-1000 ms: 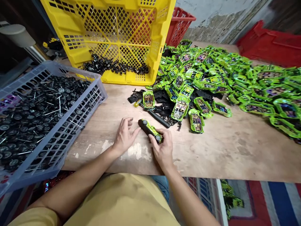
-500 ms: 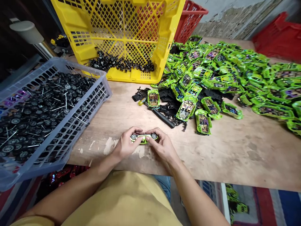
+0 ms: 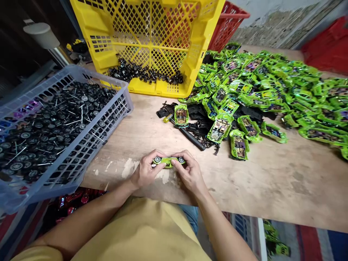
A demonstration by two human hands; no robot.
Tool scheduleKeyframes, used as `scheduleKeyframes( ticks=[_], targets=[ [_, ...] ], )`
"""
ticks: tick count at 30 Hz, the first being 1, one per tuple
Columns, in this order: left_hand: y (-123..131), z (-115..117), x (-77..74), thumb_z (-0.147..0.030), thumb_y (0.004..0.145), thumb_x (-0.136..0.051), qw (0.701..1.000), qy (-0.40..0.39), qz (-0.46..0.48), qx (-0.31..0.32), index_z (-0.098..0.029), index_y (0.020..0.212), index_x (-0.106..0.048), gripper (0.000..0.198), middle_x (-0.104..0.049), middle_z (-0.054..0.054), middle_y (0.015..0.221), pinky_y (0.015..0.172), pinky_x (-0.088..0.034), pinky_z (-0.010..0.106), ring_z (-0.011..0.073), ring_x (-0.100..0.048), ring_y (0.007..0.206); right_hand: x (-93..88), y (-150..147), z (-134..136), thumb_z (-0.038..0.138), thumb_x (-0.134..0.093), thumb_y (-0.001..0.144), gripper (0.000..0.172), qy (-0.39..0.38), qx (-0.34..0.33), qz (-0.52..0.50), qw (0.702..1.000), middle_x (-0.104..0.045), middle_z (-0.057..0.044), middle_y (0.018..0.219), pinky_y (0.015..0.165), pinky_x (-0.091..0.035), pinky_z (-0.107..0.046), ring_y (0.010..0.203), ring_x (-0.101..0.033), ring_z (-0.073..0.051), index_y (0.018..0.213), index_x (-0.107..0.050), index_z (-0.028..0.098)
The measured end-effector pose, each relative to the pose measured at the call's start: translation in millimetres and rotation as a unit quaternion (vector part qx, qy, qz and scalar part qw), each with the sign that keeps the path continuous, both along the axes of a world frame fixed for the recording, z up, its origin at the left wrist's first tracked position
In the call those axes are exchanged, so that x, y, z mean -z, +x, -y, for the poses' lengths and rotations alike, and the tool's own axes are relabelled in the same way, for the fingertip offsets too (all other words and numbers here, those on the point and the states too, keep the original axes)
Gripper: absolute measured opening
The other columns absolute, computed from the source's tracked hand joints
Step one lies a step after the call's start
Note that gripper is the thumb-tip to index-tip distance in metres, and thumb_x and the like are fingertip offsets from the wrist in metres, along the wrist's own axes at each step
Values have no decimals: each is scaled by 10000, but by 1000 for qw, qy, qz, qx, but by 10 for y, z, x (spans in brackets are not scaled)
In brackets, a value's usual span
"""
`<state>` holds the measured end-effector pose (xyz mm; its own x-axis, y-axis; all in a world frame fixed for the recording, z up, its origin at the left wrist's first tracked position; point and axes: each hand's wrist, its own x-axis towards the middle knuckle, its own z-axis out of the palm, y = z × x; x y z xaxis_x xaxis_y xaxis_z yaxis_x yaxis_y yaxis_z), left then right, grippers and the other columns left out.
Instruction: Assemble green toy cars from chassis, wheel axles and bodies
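Observation:
My left hand (image 3: 145, 172) and my right hand (image 3: 190, 173) both grip a small green toy car (image 3: 168, 161), one at each end, just above the near edge of the wooden table (image 3: 272, 181). The car lies sideways with two of its wheels facing up. Fingers of both hands are curled around it. A big heap of green toy car bodies (image 3: 258, 87) covers the table's far right. Black chassis parts (image 3: 198, 127) and a dark screwdriver (image 3: 187, 134) lie just beyond my hands.
A grey basket (image 3: 54, 127) full of black wheels on axles stands at the left. A tilted yellow crate (image 3: 146, 40) with more wheel sets sits at the back. Red crates (image 3: 228, 25) stand behind. Striped floor covering shows below the table edge.
My left hand has closed on the car, which was first held only by my right hand. The car turned from slanted to level between both hands.

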<state>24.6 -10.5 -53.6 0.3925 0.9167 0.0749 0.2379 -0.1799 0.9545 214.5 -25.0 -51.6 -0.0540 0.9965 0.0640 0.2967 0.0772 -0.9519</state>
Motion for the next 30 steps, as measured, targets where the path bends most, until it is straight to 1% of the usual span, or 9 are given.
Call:
scheduleKeyframes(
  ticks=[4,8,11,16,19,22,27,29,30],
  targets=[
    [18,-25,14,-260,900,-578,999,-37,29,-9,-185,1121,-595,234,-663,62,1102,922,-466,283,186,-618,1056,52,-19,19,330,-623,893,139,-1,7,-8,1000,-636,-33,929,781,-447,-310,877,-599,-188,971,-673,227],
    [65,-51,16,-265,920,-528,997,-64,34,-33,-175,990,-639,159,-685,50,992,895,-473,283,179,-638,981,140,-35,69,361,-655,865,254,-30,37,-40,998,-639,-32,977,801,-459,-307,900,-601,-189,1083,-626,235],
    [98,-56,10,-246,892,-556,994,-81,27,-63,-173,1011,-613,151,-674,54,995,894,-475,293,181,-630,975,134,-30,72,374,-656,856,287,-47,41,-62,996,-648,-38,1003,830,-466,-313,934,-604,-195,1096,-601,227],
    [108,-14,1,-217,883,-553,995,-74,38,-59,-179,1200,-503,324,-646,66,1041,944,-473,327,191,-618,1025,-79,17,-76,399,-665,826,270,-115,-16,-39,992,-665,-45,930,770,-481,-303,879,-605,-195,984,-624,184],
    [95,26,4,-218,885,-547,996,-57,33,-55,-184,1273,-457,400,-621,75,1085,990,-462,335,196,-604,1073,-201,22,-186,435,-631,844,266,-155,-74,10,985,-662,-37,820,695,-475,-289,776,-596,-179,859,-635,169],
    [69,47,2,-207,872,-552,998,-32,21,-45,-180,1317,-426,463,-590,92,1144,1027,-439,346,209,-574,1128,-281,-11,-236,421,-618,856,252,-170,-136,34,975,-673,-33,809,680,-480,-284,753,-609,-173,852,-636,170],
    [8,15,-34,-150,801,-604,1000,-14,-22,-9,-192,1309,-431,539,-576,97,1188,1000,-453,353,226,-561,1135,-394,-13,-279,340,-557,914,168,-88,-185,129,970,-686,-53,898,741,-496,-309,806,-630,-187,924,-651,201],
    [0,1,-34,-187,829,-606,1000,-5,-29,4,-199,1228,-484,417,-592,89,1153,953,-469,348,222,-575,1093,-383,67,-362,335,-535,929,173,-21,-184,174,967,-674,-73,970,804,-497,-335,885,-627,-208,981,-648,215],
    [4,-2,-25,-215,850,-602,1000,5,-28,7,-199,1173,-511,336,-599,87,1127,935,-472,346,220,-577,1077,-354,122,-420,335,-521,934,189,16,-159,213,964,-660,-90,1004,835,-492,-358,923,-615,-225,1009,-644,213]
  ],
)
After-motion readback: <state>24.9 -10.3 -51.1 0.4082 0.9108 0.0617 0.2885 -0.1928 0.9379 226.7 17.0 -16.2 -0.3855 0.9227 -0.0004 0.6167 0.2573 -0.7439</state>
